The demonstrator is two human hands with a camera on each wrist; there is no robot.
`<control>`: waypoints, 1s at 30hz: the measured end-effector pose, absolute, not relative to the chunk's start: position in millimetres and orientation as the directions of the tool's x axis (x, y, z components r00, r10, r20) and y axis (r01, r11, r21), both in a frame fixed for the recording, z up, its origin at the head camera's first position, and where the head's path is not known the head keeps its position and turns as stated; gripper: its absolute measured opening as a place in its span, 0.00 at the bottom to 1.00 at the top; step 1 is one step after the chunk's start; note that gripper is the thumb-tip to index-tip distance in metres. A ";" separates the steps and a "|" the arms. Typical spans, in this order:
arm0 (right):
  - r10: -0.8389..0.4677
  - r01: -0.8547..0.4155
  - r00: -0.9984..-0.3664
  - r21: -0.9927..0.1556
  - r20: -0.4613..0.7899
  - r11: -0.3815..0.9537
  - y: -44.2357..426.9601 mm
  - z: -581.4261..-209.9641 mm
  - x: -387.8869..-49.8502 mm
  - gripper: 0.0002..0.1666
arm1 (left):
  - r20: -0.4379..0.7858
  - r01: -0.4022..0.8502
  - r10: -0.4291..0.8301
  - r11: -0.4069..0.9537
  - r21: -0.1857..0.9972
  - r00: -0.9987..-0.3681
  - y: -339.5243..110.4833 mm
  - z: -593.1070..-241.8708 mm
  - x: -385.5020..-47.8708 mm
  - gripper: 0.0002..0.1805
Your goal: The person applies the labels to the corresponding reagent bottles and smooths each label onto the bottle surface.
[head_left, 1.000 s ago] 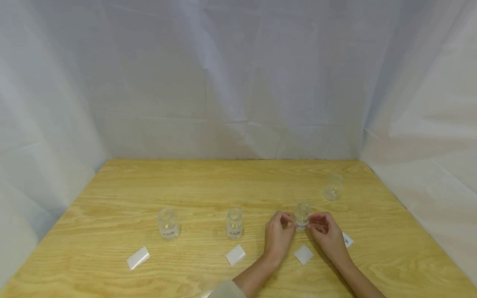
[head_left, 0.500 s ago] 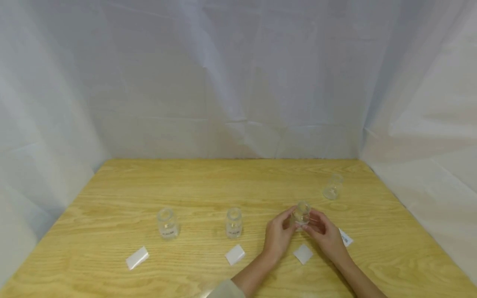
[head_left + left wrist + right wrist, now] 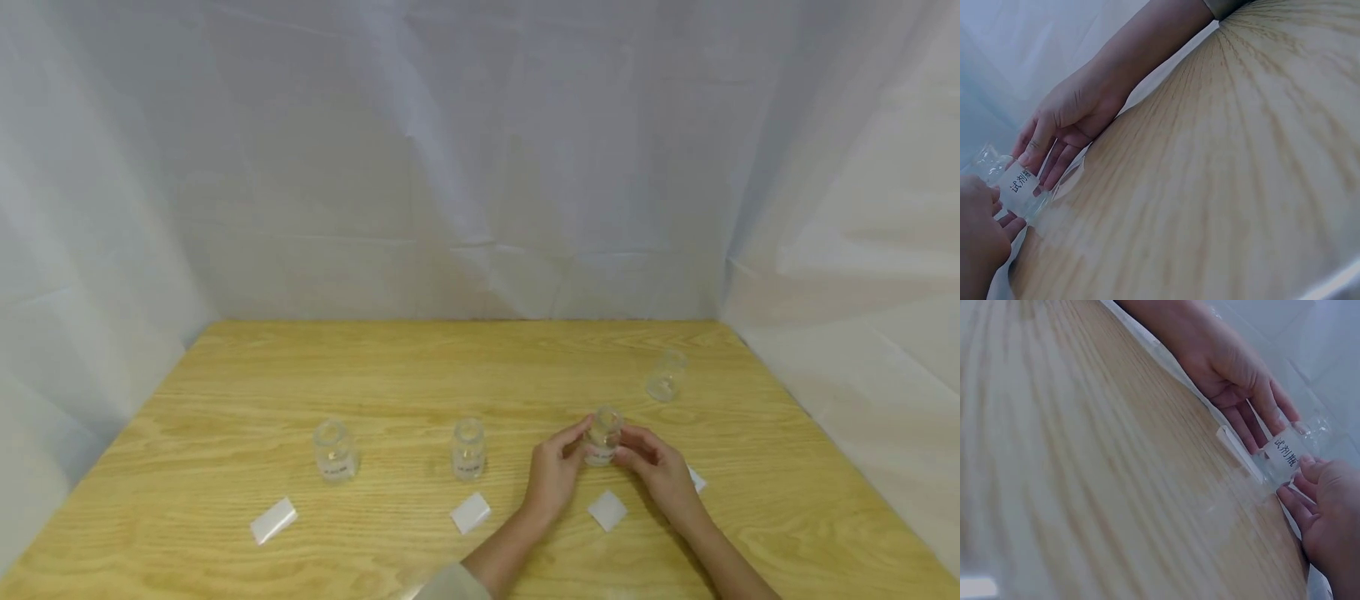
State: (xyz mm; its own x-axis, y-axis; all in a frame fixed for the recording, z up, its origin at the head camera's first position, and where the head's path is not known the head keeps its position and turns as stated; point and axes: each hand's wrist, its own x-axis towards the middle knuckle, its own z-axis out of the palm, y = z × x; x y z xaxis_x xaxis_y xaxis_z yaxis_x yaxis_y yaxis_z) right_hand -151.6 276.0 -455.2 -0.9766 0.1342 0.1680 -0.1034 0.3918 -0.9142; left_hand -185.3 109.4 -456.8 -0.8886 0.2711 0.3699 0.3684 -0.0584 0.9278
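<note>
In the head view a small clear glass reagent bottle [image 3: 604, 432] stands upright between my two hands at the table's right half. My left hand [image 3: 550, 479] holds it from the left, and my right hand [image 3: 663, 479] grips it from the right. Around its lower side is a white label [image 3: 1282, 449] with handwritten characters, also readable in the left wrist view. Both thumbs are at the label's ends, with fingers curled behind the glass. Part of the bottle is hidden by the hands. A white square of paper [image 3: 607, 510] lies just in front of it.
Two labelled glass bottles stand to the left: a nearer bottle [image 3: 468, 450] and a farther bottle [image 3: 335, 452]. Another clear bottle [image 3: 666, 377], no label visible, stands behind on the right. White slips [image 3: 274, 521] lie along the front; one printed slip [image 3: 697, 479] is partly behind the right hand.
Both hands have wrapped further around the bottle, from fingertips at its sides to fingers behind it and thumbs in front. The label faces forward more plainly now.
</note>
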 end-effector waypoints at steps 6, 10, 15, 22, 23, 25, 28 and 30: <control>0.063 -0.181 -0.975 -0.922 0.214 0.343 276.3 -455.2 -151.6 0.25 | 0.352 0.363 0.258 -0.008 0.932 -0.900 109.0 -456.6 -184.7 0.19; 0.005 -0.253 -0.963 -0.907 0.270 0.338 274.1 -457.3 -151.9 0.27 | 0.346 0.377 0.259 0.079 0.923 -0.902 111.6 -457.1 -183.2 0.28; 0.002 -0.279 -0.954 -0.887 0.301 0.367 269.2 -459.8 -151.9 0.32 | 0.378 0.419 0.235 0.159 0.894 -0.895 114.2 -457.9 -182.5 0.31; 0.027 -0.327 -0.926 -0.836 0.377 0.441 270.9 -463.3 -153.2 0.24 | 0.407 0.438 0.229 0.108 0.892 -0.884 112.0 -458.4 -182.4 0.27; 0.031 -0.334 -0.923 -0.836 0.384 0.435 271.3 -463.6 -153.4 0.23 | 0.402 0.433 0.235 0.099 0.896 -0.885 111.4 -458.2 -182.5 0.26; 0.035 -0.346 -0.918 -0.840 0.395 0.418 271.7 -463.6 -153.4 0.21 | 0.397 0.428 0.245 0.088 0.900 -0.885 110.2 -457.8 -182.7 0.25; 0.039 -0.354 -0.915 -0.845 0.402 0.402 271.7 -463.0 -153.6 0.20 | 0.387 0.419 0.253 0.084 0.904 -0.886 109.4 -457.5 -183.0 0.25; 0.043 -0.347 -0.918 -0.852 0.394 0.393 271.9 -462.6 -154.0 0.20 | 0.392 0.425 0.253 0.090 0.901 -0.885 109.5 -457.1 -183.5 0.24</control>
State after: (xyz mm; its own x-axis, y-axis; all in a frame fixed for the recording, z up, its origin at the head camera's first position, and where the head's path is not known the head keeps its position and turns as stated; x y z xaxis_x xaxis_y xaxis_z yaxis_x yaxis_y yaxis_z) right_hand -154.0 271.9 -462.6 -0.9180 0.0431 0.3942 -0.3472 0.3926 -0.8516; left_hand -183.5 109.5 -457.1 -0.8845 0.2529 0.3920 0.4249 0.0901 0.9008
